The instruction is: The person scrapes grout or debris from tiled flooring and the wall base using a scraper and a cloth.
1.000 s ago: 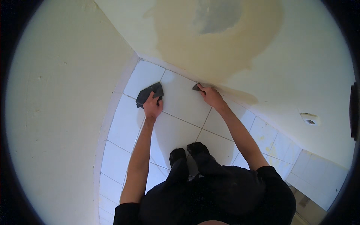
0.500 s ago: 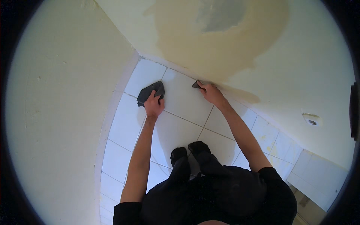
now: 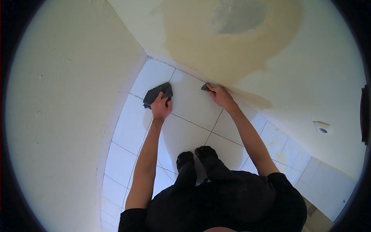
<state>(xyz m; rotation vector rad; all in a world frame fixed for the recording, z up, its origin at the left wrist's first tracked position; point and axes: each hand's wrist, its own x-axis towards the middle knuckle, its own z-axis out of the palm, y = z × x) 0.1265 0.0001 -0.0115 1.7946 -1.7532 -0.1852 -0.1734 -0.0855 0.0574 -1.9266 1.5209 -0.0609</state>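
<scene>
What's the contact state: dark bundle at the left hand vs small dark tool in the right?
Apart. The head view shows white floor tile in the gap between the dark bundle and the small dark tool.

1. This is a bare-walled indoor room; its exact use cannot be told.
2. A floor of glossy white square tiles [image 3: 193,96] meets a pitted cream-painted left wall [image 3: 69,100] and a pale cream far wall [image 3: 317,73] at its far-left corner.
3. Above the floor's far edge spreads a large tan patch [image 3: 210,54] around a smooth grey patch [image 3: 241,17].
4. A small white wall fitting [image 3: 323,128] sits low, near the floor's right end.
</scene>
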